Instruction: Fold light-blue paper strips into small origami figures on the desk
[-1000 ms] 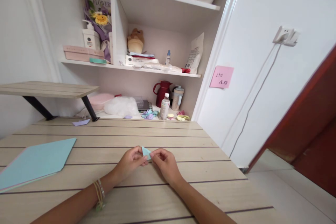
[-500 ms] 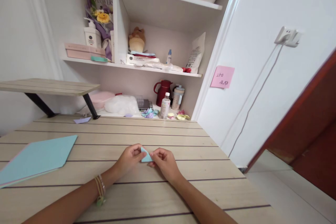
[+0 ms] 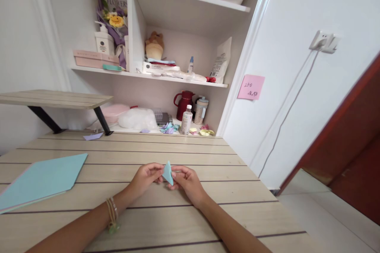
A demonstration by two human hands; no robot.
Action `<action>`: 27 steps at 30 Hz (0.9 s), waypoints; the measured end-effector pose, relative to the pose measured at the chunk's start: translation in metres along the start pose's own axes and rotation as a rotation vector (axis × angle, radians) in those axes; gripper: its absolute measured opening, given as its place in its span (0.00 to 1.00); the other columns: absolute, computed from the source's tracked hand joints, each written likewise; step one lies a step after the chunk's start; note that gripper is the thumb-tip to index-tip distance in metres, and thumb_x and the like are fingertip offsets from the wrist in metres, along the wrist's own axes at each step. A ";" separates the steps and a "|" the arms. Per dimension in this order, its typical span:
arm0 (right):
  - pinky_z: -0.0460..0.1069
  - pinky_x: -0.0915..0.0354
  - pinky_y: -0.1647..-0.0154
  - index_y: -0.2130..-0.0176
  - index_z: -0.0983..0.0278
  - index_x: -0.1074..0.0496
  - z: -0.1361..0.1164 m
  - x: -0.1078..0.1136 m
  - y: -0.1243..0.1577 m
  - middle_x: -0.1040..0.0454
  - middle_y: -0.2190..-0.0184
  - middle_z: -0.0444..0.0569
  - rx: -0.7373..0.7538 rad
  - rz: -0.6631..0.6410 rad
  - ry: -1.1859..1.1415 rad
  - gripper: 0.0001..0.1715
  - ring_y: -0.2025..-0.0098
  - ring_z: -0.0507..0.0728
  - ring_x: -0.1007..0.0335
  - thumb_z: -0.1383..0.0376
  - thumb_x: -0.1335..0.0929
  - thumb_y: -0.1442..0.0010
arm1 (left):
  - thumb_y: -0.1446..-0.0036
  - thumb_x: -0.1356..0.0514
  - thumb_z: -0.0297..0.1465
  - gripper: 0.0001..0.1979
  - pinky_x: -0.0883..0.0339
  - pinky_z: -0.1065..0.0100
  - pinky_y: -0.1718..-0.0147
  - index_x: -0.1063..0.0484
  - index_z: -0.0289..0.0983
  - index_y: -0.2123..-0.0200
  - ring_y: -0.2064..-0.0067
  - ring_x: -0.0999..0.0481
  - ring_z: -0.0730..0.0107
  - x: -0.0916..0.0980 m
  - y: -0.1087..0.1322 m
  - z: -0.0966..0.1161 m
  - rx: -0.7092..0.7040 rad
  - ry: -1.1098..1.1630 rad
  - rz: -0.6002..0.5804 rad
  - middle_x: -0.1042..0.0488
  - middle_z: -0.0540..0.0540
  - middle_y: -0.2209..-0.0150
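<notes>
Folded blue paper [image 3: 167, 173] has swung round since half a second ago; back then we had a broad edge along the bottom and a thumb over its face, and now we have one sharp tip pointing up and a second pointing down. Our left hand [image 3: 147, 174] is pinched on the left corner, thumb against fingers; our right hand [image 3: 186, 182] is clamped on the other side, thumb in front, fingertips tucked partly behind where we can't make them all out.

So the piece sits between both hands, over the middle of the worktop [image 3: 208, 154], well in from the far edge; whether our knuckles touch the boards, we can't tell. We judge it next to weightless, soft as a single sheet but stiffer where the layers stack up; it should grip dry rather than slip, yet a hard squeeze could crush a tip or leave a stray crease; we'd say hold it by the doubled edges and corners, lightly, and spare the points.

Over by the left edge we have a stack of coloured sheets [image 3: 47, 178], blue on top; by the far edge, near the foot of the raised stand [image 3: 56, 99], lies a lilac paper piece [image 3: 93, 136].
</notes>
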State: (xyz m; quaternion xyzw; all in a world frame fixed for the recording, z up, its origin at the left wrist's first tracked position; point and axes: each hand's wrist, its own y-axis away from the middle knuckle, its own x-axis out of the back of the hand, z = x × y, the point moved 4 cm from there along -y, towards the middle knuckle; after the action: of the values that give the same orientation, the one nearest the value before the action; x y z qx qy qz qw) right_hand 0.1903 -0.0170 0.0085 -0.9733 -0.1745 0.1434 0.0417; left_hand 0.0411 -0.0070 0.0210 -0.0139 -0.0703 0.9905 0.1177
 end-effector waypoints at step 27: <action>0.45 0.39 0.80 0.66 0.62 0.36 -0.015 -0.019 0.013 0.28 0.81 0.43 0.287 0.292 0.619 0.09 0.80 0.53 0.32 0.63 0.35 0.49 | 0.50 0.43 0.31 0.16 0.32 0.67 0.68 0.28 0.36 0.56 0.68 0.25 0.63 -0.016 0.016 0.005 -0.169 -0.264 0.026 0.23 0.45 0.68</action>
State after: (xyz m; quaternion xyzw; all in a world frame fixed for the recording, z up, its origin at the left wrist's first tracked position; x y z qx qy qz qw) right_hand 0.1820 -0.0364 0.0256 -0.9694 0.0091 -0.1301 0.2077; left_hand 0.0524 -0.0264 0.0239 0.1059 -0.1681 0.9756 0.0932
